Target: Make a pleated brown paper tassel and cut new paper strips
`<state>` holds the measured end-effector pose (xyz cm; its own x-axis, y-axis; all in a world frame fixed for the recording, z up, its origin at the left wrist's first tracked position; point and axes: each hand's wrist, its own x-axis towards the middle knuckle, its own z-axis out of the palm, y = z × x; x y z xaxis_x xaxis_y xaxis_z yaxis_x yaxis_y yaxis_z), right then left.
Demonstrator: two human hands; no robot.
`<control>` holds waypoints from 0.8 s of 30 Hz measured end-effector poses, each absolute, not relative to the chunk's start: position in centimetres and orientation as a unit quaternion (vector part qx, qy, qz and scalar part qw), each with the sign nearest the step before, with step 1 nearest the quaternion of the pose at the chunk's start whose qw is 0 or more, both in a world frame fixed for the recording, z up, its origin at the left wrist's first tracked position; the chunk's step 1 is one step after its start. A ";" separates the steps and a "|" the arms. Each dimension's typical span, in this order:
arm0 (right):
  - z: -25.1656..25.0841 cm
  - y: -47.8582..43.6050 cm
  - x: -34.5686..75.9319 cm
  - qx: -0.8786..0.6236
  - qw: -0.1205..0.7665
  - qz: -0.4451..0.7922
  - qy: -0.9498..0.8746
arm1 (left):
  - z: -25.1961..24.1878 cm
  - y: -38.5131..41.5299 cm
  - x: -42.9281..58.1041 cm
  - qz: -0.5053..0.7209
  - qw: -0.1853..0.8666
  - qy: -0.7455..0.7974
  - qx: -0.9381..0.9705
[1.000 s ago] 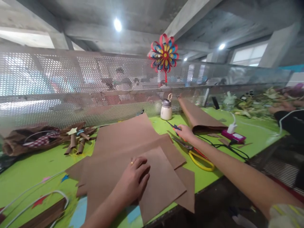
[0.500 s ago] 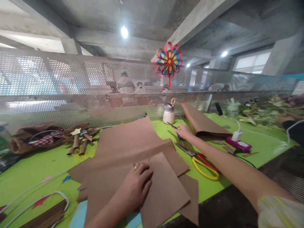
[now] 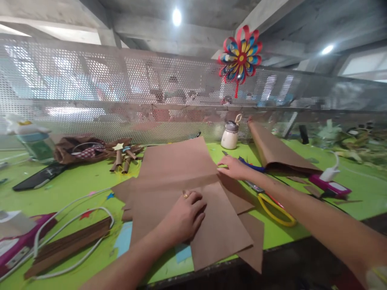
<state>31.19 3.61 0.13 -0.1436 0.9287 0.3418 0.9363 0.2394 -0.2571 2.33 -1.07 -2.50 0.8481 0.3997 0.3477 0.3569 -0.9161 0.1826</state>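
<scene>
My left hand, a ring on one finger, rests on a stack of brown paper. Its fingers are loosely bent and apart, pressing on the paper near the left edge of the top sheet. At the stack's right edge is my right hand, fingers stretched out and open, their tips at the paper. Just behind it lie blue-handled scissors, partly hidden by the hand. Larger scissors with a yellow and a red handle loop lie under my right forearm, which covers part of them.
A cream bottle and a folded brown sheet stand farther back. Rolled paper pieces, a phone, a looped white cable and a brown strip lie left. A purple power strip sits right.
My right hand has let go of the blue-handled scissors, now on the table, and moved to the paper's right edge. My left hand stays on the paper. The view has turned left and down.
</scene>
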 end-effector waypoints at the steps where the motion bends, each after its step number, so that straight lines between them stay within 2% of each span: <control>1: 0.4 3.5 30.8 -0.607 0.215 -0.004 -0.765 | -2.4 -1.1 2.4 0.194 0.052 0.199 0.959; 8: 0.4 1.5 28.8 -0.556 0.224 0.087 -0.796 | -2.3 -1.2 2.0 0.218 0.012 0.241 0.946; 11: -0.8 -0.5 27.9 -0.580 0.252 0.123 -0.765 | -2.8 -0.7 2.0 0.247 0.038 0.273 0.929; 14: -1.9 -2.2 27.3 -0.612 0.297 0.250 -0.688 | -3.5 0.2 2.1 0.305 0.114 0.311 0.893; 18: -2.5 -3.2 27.2 -0.572 0.421 0.415 -0.569 | -4.0 1.8 2.2 0.413 0.265 0.356 0.795; 21: -2.4 -3.3 27.7 -0.538 0.500 0.442 -0.516 | -3.6 2.4 2.0 0.453 0.417 0.383 0.689; 24: -2.4 -3.2 28.0 -0.523 0.542 0.430 -0.498 | -2.9 2.1 1.9 0.443 0.545 0.369 0.609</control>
<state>28.05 -3.17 -2.42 0.1338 0.9870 0.0891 0.0544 0.0824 -0.9951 1.87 2.06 -2.87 0.3354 0.9320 0.1374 -0.0345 -0.1336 0.9904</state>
